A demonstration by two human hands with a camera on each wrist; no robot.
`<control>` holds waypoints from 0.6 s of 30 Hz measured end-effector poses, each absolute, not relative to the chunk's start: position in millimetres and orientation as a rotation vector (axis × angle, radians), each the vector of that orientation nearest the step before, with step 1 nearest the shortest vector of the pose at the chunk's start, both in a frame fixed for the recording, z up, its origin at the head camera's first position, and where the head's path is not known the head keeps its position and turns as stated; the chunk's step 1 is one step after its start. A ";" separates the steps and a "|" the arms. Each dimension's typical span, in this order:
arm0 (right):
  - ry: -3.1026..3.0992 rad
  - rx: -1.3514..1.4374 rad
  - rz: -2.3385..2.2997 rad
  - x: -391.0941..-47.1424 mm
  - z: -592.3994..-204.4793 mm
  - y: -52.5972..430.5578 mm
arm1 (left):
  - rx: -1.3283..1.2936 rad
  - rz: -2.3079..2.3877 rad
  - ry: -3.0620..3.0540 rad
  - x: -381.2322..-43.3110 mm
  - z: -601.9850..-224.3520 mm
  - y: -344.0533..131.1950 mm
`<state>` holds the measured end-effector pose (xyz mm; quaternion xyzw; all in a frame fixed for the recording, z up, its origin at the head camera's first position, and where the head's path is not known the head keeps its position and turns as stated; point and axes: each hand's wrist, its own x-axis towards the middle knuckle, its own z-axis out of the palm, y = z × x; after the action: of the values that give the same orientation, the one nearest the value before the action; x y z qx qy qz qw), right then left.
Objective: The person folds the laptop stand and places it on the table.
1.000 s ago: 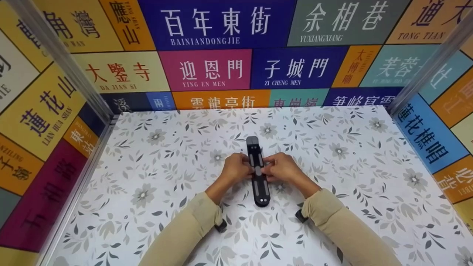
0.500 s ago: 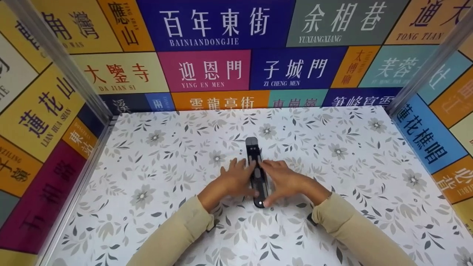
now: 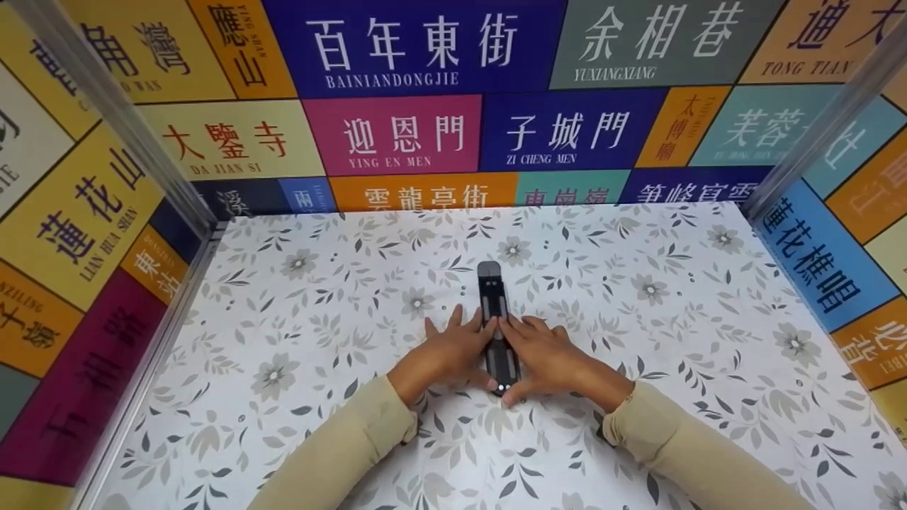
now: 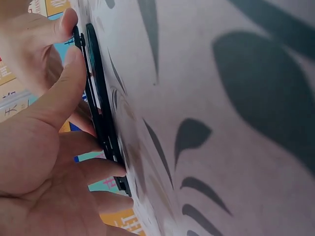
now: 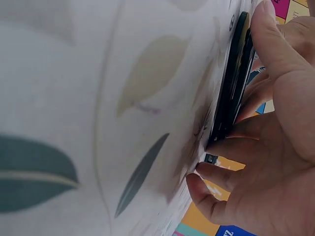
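Note:
A folded laptop stand, long, narrow and black with grey strips and a grey far end, lies lengthwise on the patterned tabletop. My left hand lies along its left side, with the fingers spread and the thumb by the near end. On the opposite side, my right hand has its fingers extended, and its thumb is also by the near end. The hands nearly meet over the middle, hiding part of the stand. From the left wrist view, two thin black layers of the stand show edge-on beside the left hand's fingers.
The white tabletop has a grey leaf and flower print. Colourful sign-covered panels enclose its back and both sides. Clear corner strips stand where the panels meet.
A second ago both hands pinched the stand near its middle. They have since let go, spread their fingers and settled along its sides. The stand has shifted slightly right.

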<state>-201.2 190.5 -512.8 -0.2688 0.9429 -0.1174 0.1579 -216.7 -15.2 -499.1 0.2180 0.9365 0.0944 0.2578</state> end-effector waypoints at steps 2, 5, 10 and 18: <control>2.704 -0.756 -0.338 -200.5 -513.3 191.0 | 0.594 0.262 2.533 -217.6 -499.5 -14.4; 2.712 -0.741 -0.355 -198.8 -513.1 191.1 | 0.587 0.285 2.516 -218.7 -499.7 -13.9; 2.717 -0.738 -0.362 -198.0 -513.1 190.0 | 0.585 0.310 2.507 -220.3 -502.6 -14.6; 2.681 -0.744 -0.307 -202.4 -510.2 188.2 | 0.604 0.294 2.542 -219.9 -507.9 -16.0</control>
<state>-202.4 188.2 -510.2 -0.2619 0.9438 -0.1081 0.1701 -219.9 -16.0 -507.9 0.2222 0.9353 0.1083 0.2532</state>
